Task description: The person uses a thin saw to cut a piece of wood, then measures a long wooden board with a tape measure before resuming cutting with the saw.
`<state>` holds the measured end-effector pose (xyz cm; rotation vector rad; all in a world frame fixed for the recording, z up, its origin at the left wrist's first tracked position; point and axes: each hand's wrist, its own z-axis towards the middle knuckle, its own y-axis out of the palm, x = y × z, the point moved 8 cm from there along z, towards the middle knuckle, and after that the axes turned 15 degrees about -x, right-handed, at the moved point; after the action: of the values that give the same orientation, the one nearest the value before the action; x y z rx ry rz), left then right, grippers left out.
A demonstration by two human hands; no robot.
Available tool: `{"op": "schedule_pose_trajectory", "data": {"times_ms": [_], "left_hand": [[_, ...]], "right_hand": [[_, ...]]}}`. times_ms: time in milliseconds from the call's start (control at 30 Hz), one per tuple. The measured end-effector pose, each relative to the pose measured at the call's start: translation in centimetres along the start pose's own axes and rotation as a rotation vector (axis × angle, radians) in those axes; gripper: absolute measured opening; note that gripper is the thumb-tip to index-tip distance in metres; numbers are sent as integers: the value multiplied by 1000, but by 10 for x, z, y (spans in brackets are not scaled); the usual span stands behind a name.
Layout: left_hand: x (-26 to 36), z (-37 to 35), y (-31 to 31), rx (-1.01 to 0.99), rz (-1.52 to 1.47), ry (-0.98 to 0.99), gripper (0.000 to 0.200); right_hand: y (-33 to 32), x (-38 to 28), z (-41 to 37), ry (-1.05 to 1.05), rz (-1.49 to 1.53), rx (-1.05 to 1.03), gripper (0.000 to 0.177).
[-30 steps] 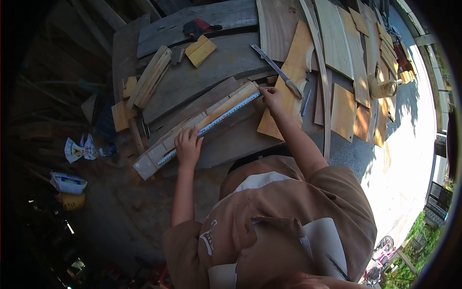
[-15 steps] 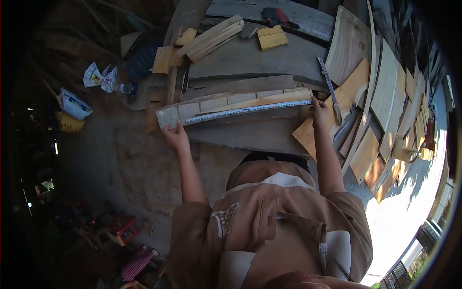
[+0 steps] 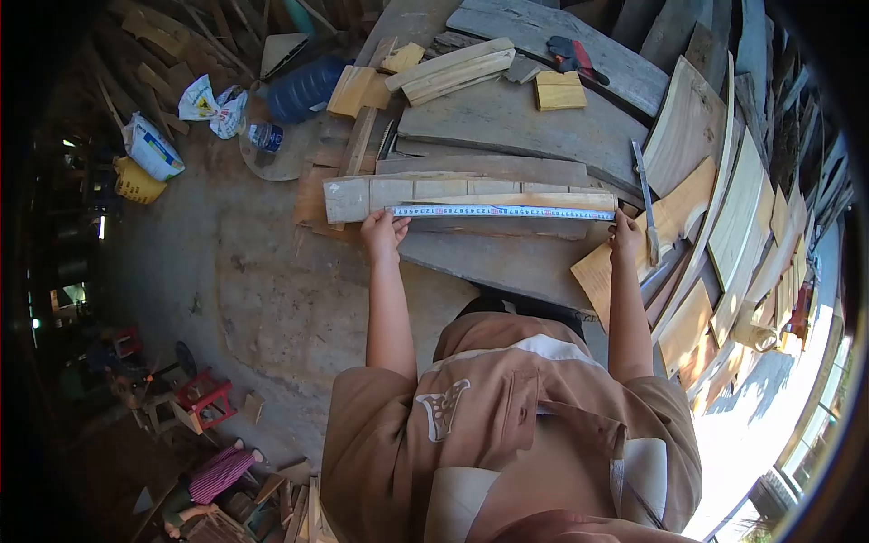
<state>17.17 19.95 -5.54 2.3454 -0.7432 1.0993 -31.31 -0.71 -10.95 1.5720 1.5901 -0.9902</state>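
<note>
A tape measure (image 3: 502, 212) with a white printed blade lies stretched along the near edge of a marked wooden board (image 3: 371, 192). Pencil-like lines cross the board's face at intervals. Fingers of my left hand (image 3: 384, 237) are closed on the blade's left part, a little in from the board's left end. At the board's right end, my right hand (image 3: 625, 235) pinches the other end of the tape. Close to the right hand lies a long handsaw-like blade with a handle (image 3: 648, 204).
Grey planks (image 3: 525, 122) form the work surface. On it are a yellow wood block (image 3: 559, 91), stacked strips (image 3: 457, 72) and a red-black glove (image 3: 577, 60). A blue water jug (image 3: 306, 90) stands left. Boards (image 3: 738, 199) lean at right. Another person (image 3: 217, 480) is at lower left.
My left hand has shifted from near the board's left corner rightward onto the tape. The board now appears more level, and the whole view has shifted.
</note>
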Motion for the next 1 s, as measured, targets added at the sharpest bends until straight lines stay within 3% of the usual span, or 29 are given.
{"op": "schedule_pose_trajectory", "data": {"times_ms": [367, 633, 1000], "left_hand": [[9, 4, 9, -7, -9, 0, 14], [6, -4, 11, -28, -58, -95, 33], [-3, 3, 15, -3, -15, -75, 18]], "right_hand": [[-4, 1, -2, 58, -37, 48, 29], [-4, 1, 0, 42, -15, 34, 28], [-4, 0, -1, 42, -7, 16, 28]]}}
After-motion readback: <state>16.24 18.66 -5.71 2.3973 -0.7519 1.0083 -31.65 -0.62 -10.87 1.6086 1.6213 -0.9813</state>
